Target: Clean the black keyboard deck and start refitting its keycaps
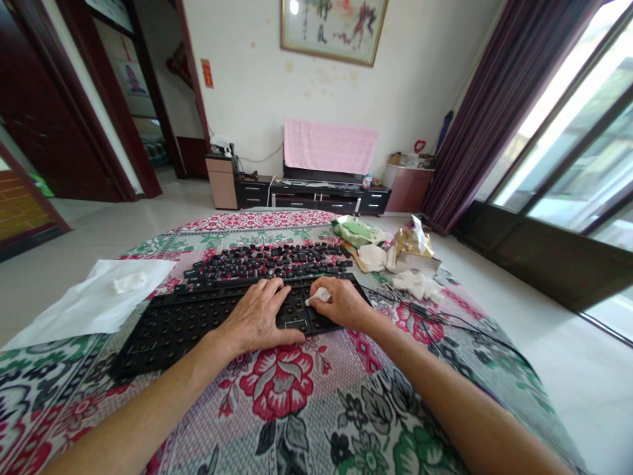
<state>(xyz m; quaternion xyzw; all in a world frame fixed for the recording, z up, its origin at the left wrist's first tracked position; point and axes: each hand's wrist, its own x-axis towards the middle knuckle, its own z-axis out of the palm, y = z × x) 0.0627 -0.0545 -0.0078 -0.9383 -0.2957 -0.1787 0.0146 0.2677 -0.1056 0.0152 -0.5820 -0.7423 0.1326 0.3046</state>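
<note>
A black keyboard (pixel 182 324) with its keycaps off lies slanted on the flowered tablecloth, bare switches showing. My left hand (pixel 260 310) rests flat on its middle, fingers spread, thumb along the near edge. Over the right part of the keyboard, my right hand (pixel 341 302) pinches a small crumpled white tissue (pixel 320 295) and presses it down by the switches. Its curled fingertips are partly hidden. Just behind the keyboard spread many loose black keycaps (pixel 267 258).
At left lies a white sheet (pixel 93 297) with a crumpled tissue (pixel 130 282). To the right are used tissues (pixel 418 285), a gold tissue box (pixel 415 249), a green packet (pixel 357 230) and black cables (pixel 459 323). Across the room stands a low cabinet (pixel 316 198).
</note>
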